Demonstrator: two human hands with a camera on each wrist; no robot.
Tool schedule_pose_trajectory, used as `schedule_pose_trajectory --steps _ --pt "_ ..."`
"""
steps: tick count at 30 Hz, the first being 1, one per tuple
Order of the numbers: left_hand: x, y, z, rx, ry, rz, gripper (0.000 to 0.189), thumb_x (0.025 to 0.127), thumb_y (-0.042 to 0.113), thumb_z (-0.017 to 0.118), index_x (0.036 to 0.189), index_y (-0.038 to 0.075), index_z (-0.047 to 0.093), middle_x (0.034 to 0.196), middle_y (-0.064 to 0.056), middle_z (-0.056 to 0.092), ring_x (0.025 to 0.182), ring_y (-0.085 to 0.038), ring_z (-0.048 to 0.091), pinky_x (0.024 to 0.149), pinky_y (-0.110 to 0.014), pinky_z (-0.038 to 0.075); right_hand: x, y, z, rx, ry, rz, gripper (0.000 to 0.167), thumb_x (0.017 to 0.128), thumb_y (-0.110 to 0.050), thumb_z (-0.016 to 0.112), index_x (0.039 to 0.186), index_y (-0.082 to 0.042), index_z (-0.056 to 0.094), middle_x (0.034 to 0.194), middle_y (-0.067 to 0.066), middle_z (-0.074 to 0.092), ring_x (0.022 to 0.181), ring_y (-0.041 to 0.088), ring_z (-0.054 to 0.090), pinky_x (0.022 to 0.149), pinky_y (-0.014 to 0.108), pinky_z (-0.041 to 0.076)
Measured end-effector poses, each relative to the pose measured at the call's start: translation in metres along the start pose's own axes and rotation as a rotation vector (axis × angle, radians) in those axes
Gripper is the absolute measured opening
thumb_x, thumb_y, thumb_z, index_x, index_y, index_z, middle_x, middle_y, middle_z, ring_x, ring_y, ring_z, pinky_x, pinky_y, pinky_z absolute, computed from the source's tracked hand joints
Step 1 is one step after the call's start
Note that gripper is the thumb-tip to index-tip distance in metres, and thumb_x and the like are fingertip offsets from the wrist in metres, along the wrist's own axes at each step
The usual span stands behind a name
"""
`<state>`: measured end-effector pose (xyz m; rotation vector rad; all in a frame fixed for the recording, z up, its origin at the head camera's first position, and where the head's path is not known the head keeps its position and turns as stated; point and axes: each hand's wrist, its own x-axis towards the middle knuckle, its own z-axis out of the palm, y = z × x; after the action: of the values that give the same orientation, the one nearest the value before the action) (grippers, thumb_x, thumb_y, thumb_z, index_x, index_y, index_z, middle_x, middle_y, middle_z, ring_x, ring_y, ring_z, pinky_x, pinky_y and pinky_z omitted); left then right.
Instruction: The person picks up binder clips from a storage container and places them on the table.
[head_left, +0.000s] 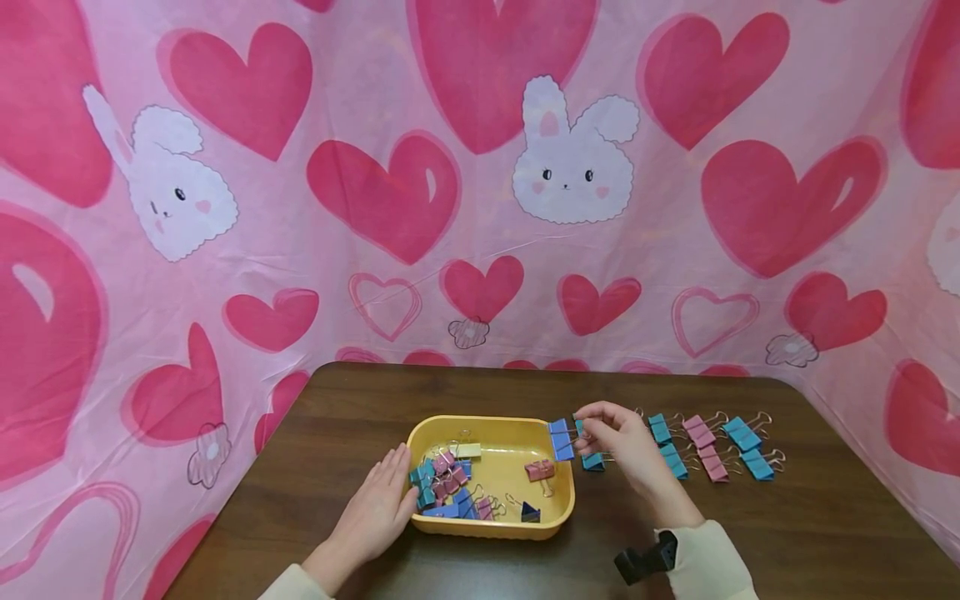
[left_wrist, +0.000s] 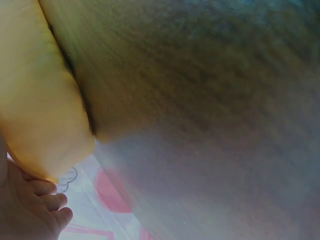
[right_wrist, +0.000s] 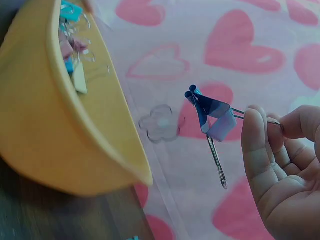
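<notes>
My right hand (head_left: pixel 626 450) pinches a blue binder clip (head_left: pixel 560 440) by one wire handle, above the right rim of a yellow plastic bin (head_left: pixel 567 500). In the right wrist view the blue clip (right_wrist: pixel 220 127) hangs from thumb and fingertips, its other handle pointing down. My left hand (head_left: pixel 375 504) lies with straight fingers against the bin's left wall. Inside, teal, pink and blue clips are heaped at the left beside a pale yellow clip (head_left: pixel 468 451). A pink clip (head_left: pixel 540 471) and a dark blue clip (head_left: pixel 530 512) lie apart on the right.
Right of the bin, teal and pink clips stand in two rows on the brown wooden table (head_left: pixel 825 533), including a pink clip (head_left: pixel 699 430) and a teal clip (head_left: pixel 756 465). My right hand partly covers the nearest teal ones. A heart-and-rabbit cloth (head_left: pixel 480 233) hangs behind.
</notes>
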<state>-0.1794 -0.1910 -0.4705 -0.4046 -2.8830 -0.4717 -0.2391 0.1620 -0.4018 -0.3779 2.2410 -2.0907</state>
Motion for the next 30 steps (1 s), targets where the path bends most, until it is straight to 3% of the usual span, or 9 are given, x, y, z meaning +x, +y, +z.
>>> schedule_pose_trajectory --steps 5,10,14,22,30 --pt "0.000 0.000 -0.001 0.000 -0.006 -0.002 0.059 0.093 0.029 0.049 0.139 -0.006 0.033 0.144 -0.019 0.031 0.132 -0.033 0.028 0.106 -0.046 0.023 -0.007 0.007 -0.017 0.011 0.002 -0.021 0.023 0.093 -0.004 0.051 0.105 0.016 0.051 0.076 0.014 0.059 0.066 0.020 0.064 0.063 0.032 0.055" --pt "0.000 0.001 -0.001 -0.004 -0.015 -0.014 0.060 0.093 0.030 0.049 0.139 -0.006 0.033 0.144 -0.019 0.031 0.132 -0.032 0.027 0.106 -0.046 0.023 -0.013 0.020 -0.032 0.015 -0.024 -0.018 0.012 0.092 0.000 0.049 0.098 0.007 0.057 0.073 0.012 0.059 0.064 0.017 0.063 0.062 0.031 0.055" --pt "0.000 0.000 0.000 0.006 -0.006 -0.014 0.061 0.093 0.031 0.049 0.139 -0.006 0.034 0.144 -0.018 0.031 0.132 -0.032 0.028 0.106 -0.045 0.023 -0.016 0.034 -0.042 0.039 -0.053 0.008 0.012 0.091 0.002 0.047 0.095 0.004 0.058 0.071 0.010 0.058 0.064 0.016 0.062 0.061 0.031 0.055" --pt "0.000 -0.001 0.002 -0.001 -0.007 -0.016 0.061 0.093 0.031 0.050 0.139 -0.006 0.034 0.144 -0.018 0.031 0.132 -0.032 0.028 0.106 -0.046 0.024 -0.020 0.060 -0.053 0.039 -0.121 0.073 0.028 0.092 -0.001 0.045 0.105 0.024 0.042 0.072 0.008 0.055 0.067 0.017 0.063 0.063 0.032 0.055" --pt "0.001 -0.001 0.001 0.005 0.002 -0.008 0.060 0.092 0.029 0.050 0.138 -0.006 0.034 0.144 -0.019 0.031 0.131 -0.033 0.028 0.106 -0.046 0.024 -0.022 0.072 -0.056 -0.002 -0.148 0.168 0.031 0.089 0.000 0.046 0.109 0.023 0.041 0.076 0.009 0.052 0.069 0.018 0.062 0.065 0.032 0.054"
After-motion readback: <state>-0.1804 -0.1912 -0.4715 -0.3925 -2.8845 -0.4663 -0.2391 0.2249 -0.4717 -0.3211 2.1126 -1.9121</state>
